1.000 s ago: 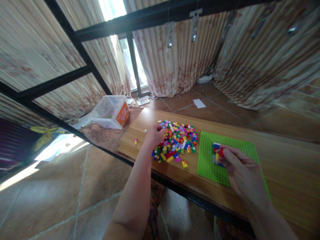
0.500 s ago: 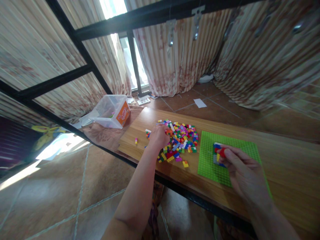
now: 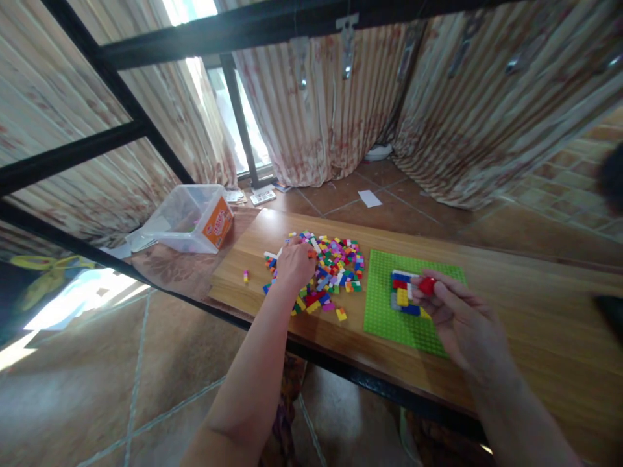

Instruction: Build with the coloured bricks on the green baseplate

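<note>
My left hand (image 3: 295, 264) is down at the left side of a pile of small colourful toy bricks (image 3: 335, 263). Its fingers are curled, and the tips are hidden from me, so whatever they hold cannot be made out. Between the thumb and fingers of my right hand (image 3: 462, 308) is a red toy brick (image 3: 428, 286). That hand hovers over the right part of a green baseplate (image 3: 382, 311). On the plate, just left of the red brick, a cluster of blue, red, white, grey and yellow bricks (image 3: 402, 297) is partly covered by my fingers.
A wooden table (image 3: 545, 305) bears the bricks and plate. One small pink and yellow brick (image 3: 246, 276) lies apart at the left. Beyond the table's left end stands a clear plastic box (image 3: 192, 220) with an orange label. A black metal frame (image 3: 243, 44) crosses above.
The view has swung to the right. My right hand has drawn slightly off the brick cluster with the red brick, uncovering more of it. My left hand stays at the pile.
</note>
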`<state>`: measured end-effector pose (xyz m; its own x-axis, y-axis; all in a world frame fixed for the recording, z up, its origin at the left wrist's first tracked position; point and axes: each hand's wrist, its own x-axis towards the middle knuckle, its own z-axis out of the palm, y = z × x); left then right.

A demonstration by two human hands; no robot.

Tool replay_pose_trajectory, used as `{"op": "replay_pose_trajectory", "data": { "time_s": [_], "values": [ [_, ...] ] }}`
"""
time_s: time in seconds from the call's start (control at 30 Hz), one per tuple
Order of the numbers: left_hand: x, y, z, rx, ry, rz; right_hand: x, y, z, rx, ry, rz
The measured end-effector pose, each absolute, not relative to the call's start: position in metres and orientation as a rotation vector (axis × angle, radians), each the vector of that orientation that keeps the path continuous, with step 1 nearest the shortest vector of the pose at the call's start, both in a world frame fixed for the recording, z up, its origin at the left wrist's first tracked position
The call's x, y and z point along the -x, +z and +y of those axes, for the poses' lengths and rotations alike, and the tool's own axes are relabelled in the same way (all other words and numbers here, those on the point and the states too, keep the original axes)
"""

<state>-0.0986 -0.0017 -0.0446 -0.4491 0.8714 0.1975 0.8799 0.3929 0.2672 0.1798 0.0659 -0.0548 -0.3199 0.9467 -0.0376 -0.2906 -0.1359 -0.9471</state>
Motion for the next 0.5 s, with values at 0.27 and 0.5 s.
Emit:
{"op": "replay_pose_trajectory", "data": {
  "time_s": [0.27,0.5],
  "values": [
    [0.074,-0.026,-0.005,1.823,-0.997,-2.452,-0.191,-0.058,0.075,0.92,1.52,-1.157],
    [0.02,-0.036,0.006,2.19,-1.512,-2.346,-0.176,-0.064,0.066,0.999,1.455,-1.394]
  ]
}}
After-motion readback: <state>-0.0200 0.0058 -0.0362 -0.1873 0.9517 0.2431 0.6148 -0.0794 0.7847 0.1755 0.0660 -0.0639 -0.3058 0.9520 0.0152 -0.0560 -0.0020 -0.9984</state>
